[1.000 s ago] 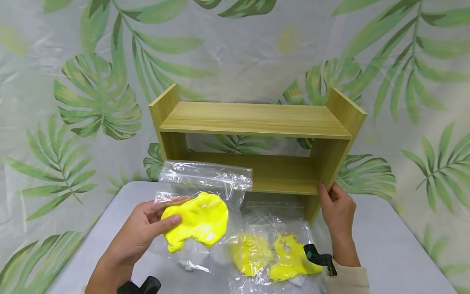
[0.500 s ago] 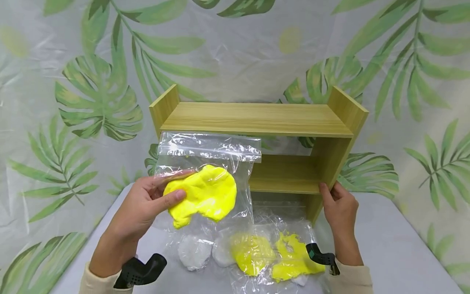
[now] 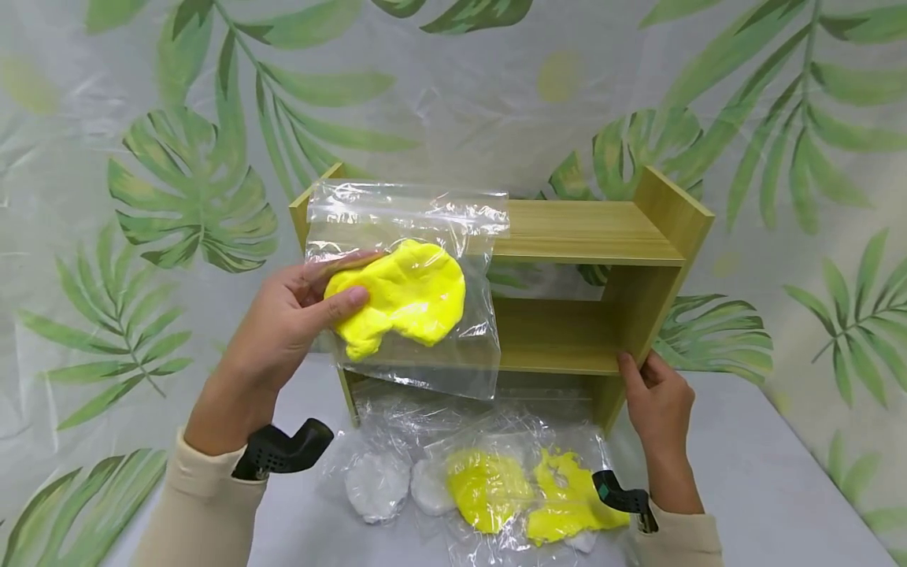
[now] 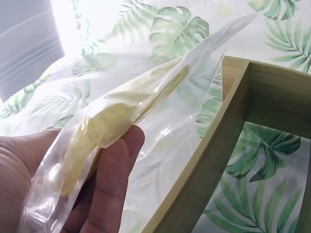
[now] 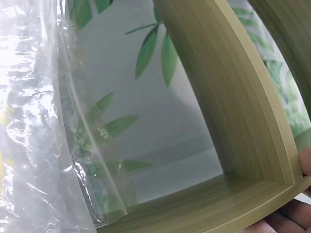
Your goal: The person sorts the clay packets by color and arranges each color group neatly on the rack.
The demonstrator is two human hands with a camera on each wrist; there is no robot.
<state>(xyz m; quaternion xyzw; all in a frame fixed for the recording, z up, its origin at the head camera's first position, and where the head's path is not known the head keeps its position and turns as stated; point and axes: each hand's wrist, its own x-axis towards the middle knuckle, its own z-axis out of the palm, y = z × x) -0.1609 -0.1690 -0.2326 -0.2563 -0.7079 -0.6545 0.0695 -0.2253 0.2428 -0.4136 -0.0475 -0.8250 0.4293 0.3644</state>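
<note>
My left hand [image 3: 283, 315] pinches a clear zip bag [image 3: 453, 378] holding a flattened lump of yellow clay-like dough [image 3: 407, 295], thumb in front and fingers behind. The bag hangs in front of the left part of a wooden shelf unit [image 3: 581, 228]. In the left wrist view, the bag [image 4: 112, 119] is seen edge-on between thumb and fingers, beside the shelf's side panel [image 4: 204, 155]. My right hand [image 3: 659, 402] grips the unit's right side panel near the lower shelf board; in the right wrist view, only some fingers [image 5: 291, 213] show at the wood's edge.
On the white table [image 3: 751, 457], before the shelf, lie more clear bags. One has a round white lump [image 3: 377, 484]; others hold a yellow disc [image 3: 489, 492] and a ragged yellow sheet [image 3: 567, 504]. A leaf-patterned sheet [image 3: 453, 102] hangs behind.
My left hand has raised the bag of yellow dough from low before the shelf up to the top board's height. The right hand stays on the side panel.
</note>
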